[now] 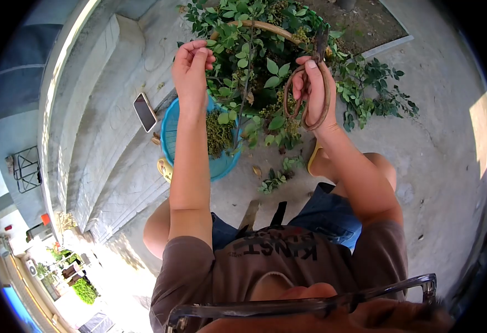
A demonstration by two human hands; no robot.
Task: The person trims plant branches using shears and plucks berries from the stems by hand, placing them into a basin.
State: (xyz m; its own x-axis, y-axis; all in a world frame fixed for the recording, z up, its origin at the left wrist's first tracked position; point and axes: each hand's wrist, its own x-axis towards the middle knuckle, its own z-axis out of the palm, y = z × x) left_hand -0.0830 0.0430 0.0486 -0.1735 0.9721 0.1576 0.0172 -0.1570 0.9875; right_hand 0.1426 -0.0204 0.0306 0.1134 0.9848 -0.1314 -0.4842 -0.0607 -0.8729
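Note:
My left hand (191, 69) is closed in a pinch at the leaves along the left side of a heap of leafy branches (271, 69); what its fingertips hold is hidden. Rusty scissors with large looped handles (326, 102) are in my right hand (316, 91), their dark blades pointing away from me beside the foliage. Clusters of small green berries hang among the leaves. Below my left hand, partly behind the forearm, a blue basin (168, 130) holds a pile of picked green berry clusters (219, 133).
A curved wooden handle (263, 26) arches over the branches. A phone (145, 112) lies on the concrete steps (116, 111) at the left. Cut leafy sprigs (274, 180) lie on the ground near my feet, and more branches (374, 89) spread to the right. Behind is a soil bed (365, 25).

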